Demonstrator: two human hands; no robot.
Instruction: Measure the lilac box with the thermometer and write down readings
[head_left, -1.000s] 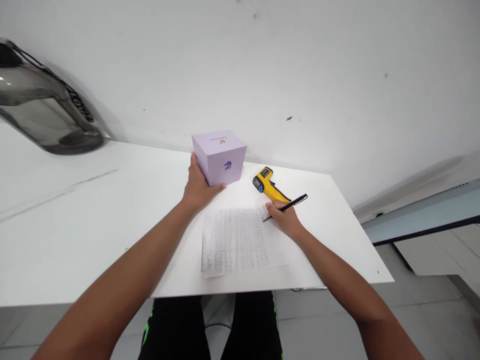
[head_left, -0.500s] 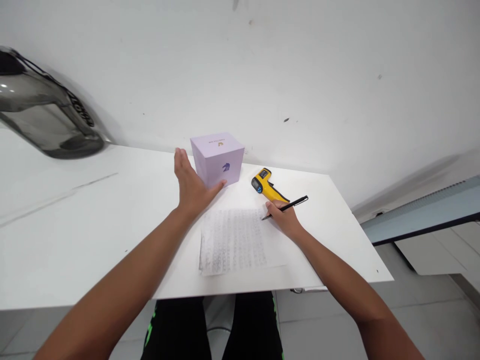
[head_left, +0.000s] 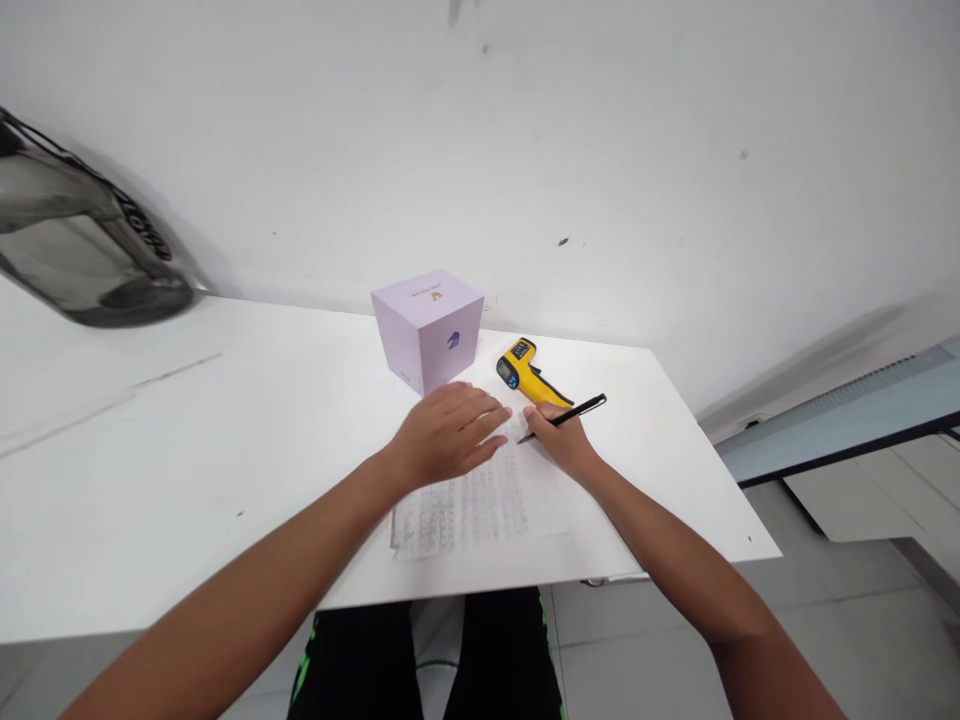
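A black pen (head_left: pixel 579 409) is gripped in my right hand (head_left: pixel 564 440), its tip low over the right part of a sheet of paper (head_left: pixel 465 515) covered in rows of writing. My left hand (head_left: pixel 454 432) is over the paper's upper part, empty, with its fingers stretched towards the pen tip; whether it touches the sheet I cannot tell. Just behind my left hand stands a lilac box (head_left: pixel 427 330) with a dark blue emblem on one side and small gold marking on top. Beyond my right hand lies a yellow and black infrared thermometer (head_left: pixel 531 378), partly hidden by that hand.
A large grey see-through bottle (head_left: pixel 82 240) with a strap stands at the far left, by the white wall (head_left: pixel 480 150). The white table (head_left: pixel 225 420) ends on the right, where a pale blue panel with a dark edge (head_left: pixel 847 420) sits lower down.
My left hand has come off the lilac box and moved right and nearer me, over the paper. The box is turned, now showing a corner towards me. My right hand still holds the pen.
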